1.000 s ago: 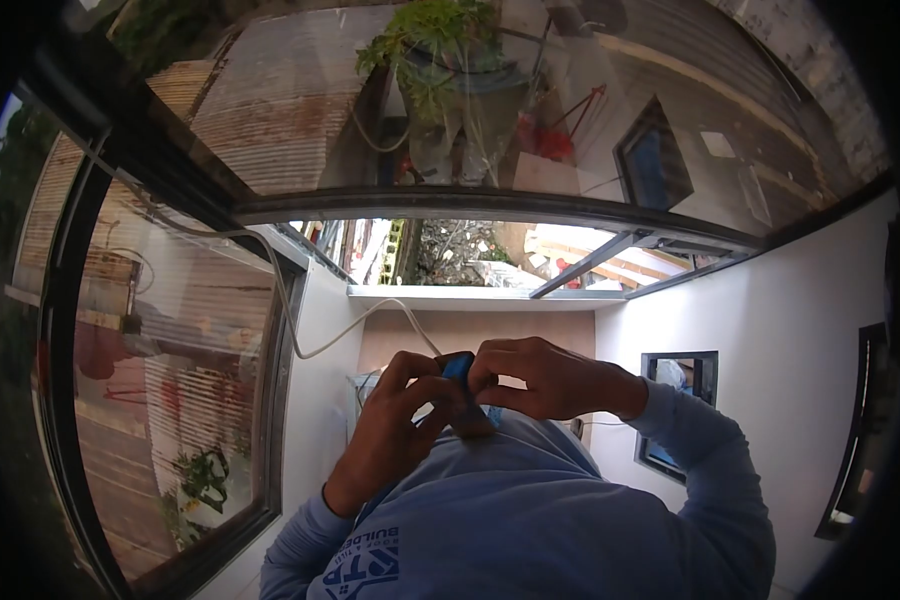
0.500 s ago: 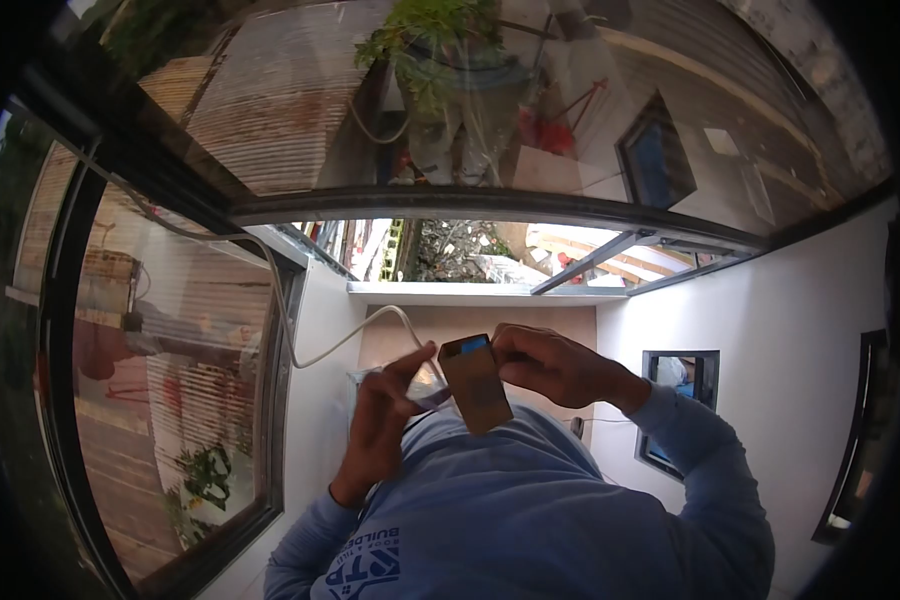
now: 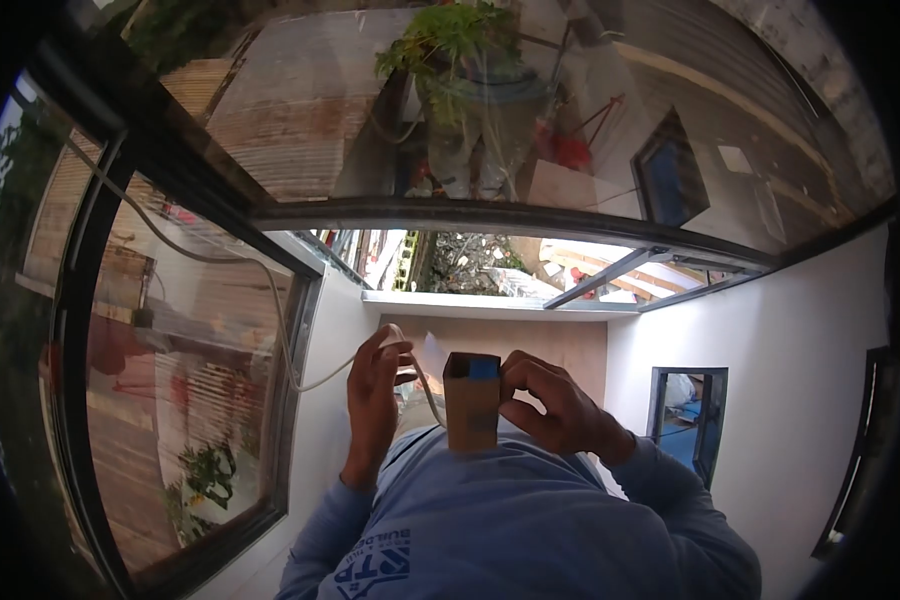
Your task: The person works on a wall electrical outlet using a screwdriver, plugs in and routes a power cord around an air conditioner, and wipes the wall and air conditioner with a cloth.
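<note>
A small open-topped brown cardboard box (image 3: 472,415), with something blue inside near its rim, stands upright in front of my chest. My right hand (image 3: 560,405) pinches its right side near the top, fingers bent. Left of the box, my left hand (image 3: 375,395) is raised with curled fingers around a white cable (image 3: 315,383), which loops over the fingertips and runs down beside the box. The cable's lower end is hidden behind the box and my shirt.
A dark-framed glass window (image 3: 200,370) is on the left, with the cable crossing it. Ahead, a white sill (image 3: 470,305) lies below an outward-tilted window pane (image 3: 320,120). A small framed opening (image 3: 688,415) sits in the right white wall (image 3: 770,370).
My left hand has risen and its fingers have closed in on the cable loop. The box has turned more upright and shifted slightly down, still in my right hand. The view has shifted a little.
</note>
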Available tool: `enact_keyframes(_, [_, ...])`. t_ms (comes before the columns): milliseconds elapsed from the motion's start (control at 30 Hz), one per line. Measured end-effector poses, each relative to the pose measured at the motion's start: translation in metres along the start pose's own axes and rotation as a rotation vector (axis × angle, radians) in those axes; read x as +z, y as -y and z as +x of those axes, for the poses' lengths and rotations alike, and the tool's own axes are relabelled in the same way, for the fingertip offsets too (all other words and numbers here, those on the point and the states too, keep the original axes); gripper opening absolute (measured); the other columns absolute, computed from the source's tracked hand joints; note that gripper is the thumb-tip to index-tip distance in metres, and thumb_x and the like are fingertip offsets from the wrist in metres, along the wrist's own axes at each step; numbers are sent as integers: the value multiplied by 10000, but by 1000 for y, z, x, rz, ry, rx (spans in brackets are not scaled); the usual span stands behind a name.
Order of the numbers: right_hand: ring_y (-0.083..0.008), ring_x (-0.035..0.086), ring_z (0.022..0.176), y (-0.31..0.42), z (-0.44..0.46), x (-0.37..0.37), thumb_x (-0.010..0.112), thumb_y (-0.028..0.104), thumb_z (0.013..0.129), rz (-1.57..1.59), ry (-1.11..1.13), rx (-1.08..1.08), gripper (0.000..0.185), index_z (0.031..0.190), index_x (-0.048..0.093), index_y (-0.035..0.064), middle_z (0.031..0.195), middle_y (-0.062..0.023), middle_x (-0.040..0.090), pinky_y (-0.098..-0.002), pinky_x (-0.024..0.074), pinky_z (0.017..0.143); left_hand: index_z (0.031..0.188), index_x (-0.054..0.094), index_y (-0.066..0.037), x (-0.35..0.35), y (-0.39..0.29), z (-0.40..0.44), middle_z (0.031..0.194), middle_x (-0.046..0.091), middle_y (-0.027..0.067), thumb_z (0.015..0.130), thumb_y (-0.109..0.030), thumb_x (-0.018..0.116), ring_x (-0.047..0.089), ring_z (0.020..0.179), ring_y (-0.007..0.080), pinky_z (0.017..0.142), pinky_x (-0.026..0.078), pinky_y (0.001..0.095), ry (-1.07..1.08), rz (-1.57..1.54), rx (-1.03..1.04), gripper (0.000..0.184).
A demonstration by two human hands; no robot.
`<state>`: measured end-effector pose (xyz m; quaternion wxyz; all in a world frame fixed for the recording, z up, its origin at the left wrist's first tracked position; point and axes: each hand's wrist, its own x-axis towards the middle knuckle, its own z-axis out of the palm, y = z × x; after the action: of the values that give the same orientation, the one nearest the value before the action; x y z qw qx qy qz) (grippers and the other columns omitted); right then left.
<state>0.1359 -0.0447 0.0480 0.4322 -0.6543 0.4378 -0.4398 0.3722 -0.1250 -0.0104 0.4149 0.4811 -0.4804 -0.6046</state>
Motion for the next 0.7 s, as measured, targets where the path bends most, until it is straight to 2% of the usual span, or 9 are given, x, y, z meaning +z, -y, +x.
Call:
enact_keyframes(33, [-278,617,809,-1,2,1,647,29,943,-14,-20,-5,95,988,570,-3,914,-131,587,-389,485,727,1435,504,26,-3,-14,-9,1220,667,152,1072,-322,514,654,1085,210,867,566,340,76,100,20,504])
enact_keyframes(133, [-278,634,806,-3,5,11,647,12,944,-61,-31,-26,100,1019,584,-8,929,-128,591,-396,503,737,1441,526,-10,3,-31,-21,1215,662,121,1079,-323,506,645,1076,194,893,547,341,429,202,177,478])
enact_keyframes(200, [-263,651,815,-1,9,14,644,14,951,-117,18,-78,127,1064,589,-6,992,-124,596,-388,528,762,1467,499,-38,3,-19,-25,1228,644,98,1094,-373,474,640,1070,180,909,531,324,409,116,28,502])
enact_keyframes(300, [-214,657,951,-9,1,29,621,19,969,438,-252,136,299,1263,564,5,1183,-108,588,-353,542,871,1474,466,-37,-7,3,-23,1201,642,68,1098,-452,435,643,1045,142,881,527,272,406,-259,-211,561])
enact_keyframes(400, [-175,616,1103,-29,19,23,578,7,992,467,-179,155,463,1440,462,23,1338,-86,536,-322,515,979,1394,481,-17,-8,2,-25,1180,664,116,1062,-604,364,700,1001,186,783,616,324,424,-292,-276,685])
enact_keyframes(433, [-175,576,1184,-41,17,25,534,-19,1008,503,-40,247,553,1536,386,56,1364,-84,542,-318,490,1014,1405,472,-19,-7,4,-22,1188,664,121,1061,-609,355,705,992,193,774,622,325,433,-296,-279,693])
enact_keyframes(533, [-185,583,1183,-37,18,37,518,-42,1013,652,36,241,554,1541,404,80,1381,-96,532,-325,502,999,1433,450,-24,-11,8,-26,1207,664,135,1059,-621,334,722,960,215,751,637,333,410,-306,-296,714])
enact_keyframes(567, [-193,619,1129,-41,18,34,540,-9,1028,409,32,149,521,1530,431,77,1336,-109,587,-335,529,958,1438,447,-23,-10,8,-28,1210,665,141,1058,-624,330,727,946,222,746,640,337,373,-314,-284,720])
enact_keyframes(700, [-218,685,1015,-41,17,28,602,91,1032,237,58,175,398,1421,531,45,1153,-139,697,-364,555,896,1433,465,-35,-22,13,-27,1142,693,155,1064,-609,324,749,869,253,703,658,388,404,-359,-283,697])
